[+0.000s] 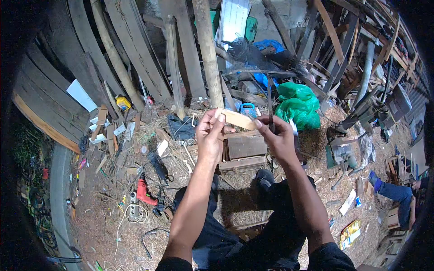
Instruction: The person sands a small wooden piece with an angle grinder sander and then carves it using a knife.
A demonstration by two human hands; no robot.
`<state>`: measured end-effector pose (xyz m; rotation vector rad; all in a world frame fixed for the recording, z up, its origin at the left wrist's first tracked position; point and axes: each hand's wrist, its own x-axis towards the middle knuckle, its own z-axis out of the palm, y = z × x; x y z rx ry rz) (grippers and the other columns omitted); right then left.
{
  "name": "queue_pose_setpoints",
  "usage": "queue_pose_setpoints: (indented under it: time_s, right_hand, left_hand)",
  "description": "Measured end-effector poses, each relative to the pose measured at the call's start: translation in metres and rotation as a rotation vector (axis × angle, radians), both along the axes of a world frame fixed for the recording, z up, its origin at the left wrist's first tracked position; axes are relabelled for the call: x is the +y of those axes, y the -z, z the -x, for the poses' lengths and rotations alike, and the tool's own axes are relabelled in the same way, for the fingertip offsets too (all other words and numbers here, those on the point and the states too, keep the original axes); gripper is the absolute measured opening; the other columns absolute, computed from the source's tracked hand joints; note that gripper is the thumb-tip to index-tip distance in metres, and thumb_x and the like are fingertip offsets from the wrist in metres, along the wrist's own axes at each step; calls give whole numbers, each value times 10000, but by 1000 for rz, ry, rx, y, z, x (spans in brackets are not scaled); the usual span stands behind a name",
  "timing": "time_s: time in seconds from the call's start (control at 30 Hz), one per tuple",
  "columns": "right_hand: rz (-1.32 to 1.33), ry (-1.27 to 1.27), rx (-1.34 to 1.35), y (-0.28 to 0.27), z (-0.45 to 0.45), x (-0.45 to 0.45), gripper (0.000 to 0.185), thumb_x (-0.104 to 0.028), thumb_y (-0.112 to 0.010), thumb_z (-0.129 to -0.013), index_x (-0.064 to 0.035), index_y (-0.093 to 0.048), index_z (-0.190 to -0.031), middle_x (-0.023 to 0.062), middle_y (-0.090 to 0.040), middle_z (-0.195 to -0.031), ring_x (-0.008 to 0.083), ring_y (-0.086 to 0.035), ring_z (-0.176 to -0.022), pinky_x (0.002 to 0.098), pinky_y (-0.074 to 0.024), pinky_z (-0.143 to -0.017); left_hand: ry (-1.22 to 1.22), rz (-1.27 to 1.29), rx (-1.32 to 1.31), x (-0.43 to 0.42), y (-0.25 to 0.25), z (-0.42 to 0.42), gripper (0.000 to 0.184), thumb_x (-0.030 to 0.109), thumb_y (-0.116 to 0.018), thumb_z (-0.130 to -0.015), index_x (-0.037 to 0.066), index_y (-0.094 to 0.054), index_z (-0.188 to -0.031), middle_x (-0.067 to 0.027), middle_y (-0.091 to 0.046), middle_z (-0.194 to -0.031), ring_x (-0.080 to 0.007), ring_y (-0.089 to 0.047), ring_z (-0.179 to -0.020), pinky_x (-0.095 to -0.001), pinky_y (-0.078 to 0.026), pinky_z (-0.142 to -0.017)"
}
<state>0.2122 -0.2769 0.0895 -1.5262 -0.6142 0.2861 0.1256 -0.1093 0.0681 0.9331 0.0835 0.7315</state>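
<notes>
Between my two hands is a short, pale, flat strip of wood, held in front of me above the ground. My left hand pinches its left end with thumb and fingers. At the other end, the thumb and fingers of my right hand close on the strip. A narrow dark bar rises behind the right fingers; I cannot tell whether that hand holds it too. Below the strip, a brown wooden box-like piece sits on the ground in front of my feet.
A red power drill and a power strip with a white cord lie to the left. A green plastic bag stands behind my right hand. Planks lean at the back. Another person's leg shows at right.
</notes>
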Motion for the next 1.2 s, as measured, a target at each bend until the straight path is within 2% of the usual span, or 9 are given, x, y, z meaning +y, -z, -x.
queue_pose_setpoints:
  time_s: [0.17, 0.37, 0.6, 0.7, 0.8, 0.93, 0.97, 1.07, 1.2]
  right_hand:
    - [59, -19, 30, 15, -8, 3, 322, -293, -612, -961, 6, -688, -1055, -9, -628, -810, 67, -539, -754, 237, -428, -682]
    - [-4, -49, 50, 3, 0, 2, 384, -320, -522, -1011, 7, -621, -1186, -25, -551, -734, 59, -469, -626, 238, -383, -575]
    - [41, -3, 0, 14, 5, 9, 327, -257, -680, -917, 6, -650, -1110, -26, -587, -800, 44, -492, -681, 218, -399, -601]
    - [-15, -8, -55, 14, 3, 11, 291, -203, -730, -874, 4, -654, -1064, 15, -654, -890, 64, -568, -786, 229, -456, -676]
    - [-154, 31, 102, 2, 2, 9, 243, -180, -724, -878, -6, -653, -1033, 6, -649, -868, 66, -568, -772, 235, -463, -683]
    - [-137, -47, 181, -1, -7, -1, 209, -182, -711, -896, -35, -660, -1036, -69, -566, -713, 17, -438, -580, 209, -342, -504]
    - [-168, -24, 124, 0, -7, 1, 194, -183, -705, -901, -50, -669, -1038, -88, -535, -667, -1, -395, -544, 207, -263, -462]
    - [-112, -20, 105, 0, -8, 0, 213, -200, -716, -893, -49, -675, -1038, -93, -522, -653, 2, -399, -551, 204, -266, -471]
    - [-62, -64, 137, 0, -7, -2, 236, -216, -719, -889, -45, -682, -1048, -94, -519, -659, 4, -392, -551, 200, -262, -481]
  left_hand:
    - [-51, 22, 87, 2, 0, 4, 171, 197, -638, -940, 83, -609, -1064, -14, -648, -954, -114, -631, -842, -259, -497, -670]
    - [-135, 2, 225, 4, -5, 13, 185, 252, -634, -947, 91, -625, -1038, 9, -653, -898, -91, -626, -783, -259, -498, -662]
    - [-134, 68, 152, 13, -1, 15, 124, 101, -673, -898, 76, -571, -965, -31, -641, -897, -135, -650, -797, -330, -584, -736]
    - [-37, 30, 92, 1, -3, 15, 135, 31, -628, -901, 90, -508, -885, -49, -623, -902, -159, -653, -825, -377, -597, -775]
    - [153, -17, 56, 1, 0, 19, 145, -3, -602, -900, 91, -495, -878, -70, -619, -904, -185, -659, -839, -399, -604, -773]
    - [301, -246, 192, 4, -5, 26, 165, 3, -626, -880, 74, -486, -931, -138, -629, -972, -275, -699, -896, -386, -625, -677]
    - [335, -303, 173, 7, 1, 26, 194, 96, -637, -902, 32, -505, -1028, -179, -633, -1041, -304, -699, -916, -387, -625, -650]
    - [518, -86, 104, 7, 3, 25, 316, 202, -617, -933, -14, -500, -1132, -204, -632, -1066, -314, -700, -895, -391, -625, -665]
    - [526, -180, 203, 1, -4, 26, 362, 226, -582, -953, -37, -486, -1182, -197, -621, -1080, -323, -695, -907, -388, -624, -684]
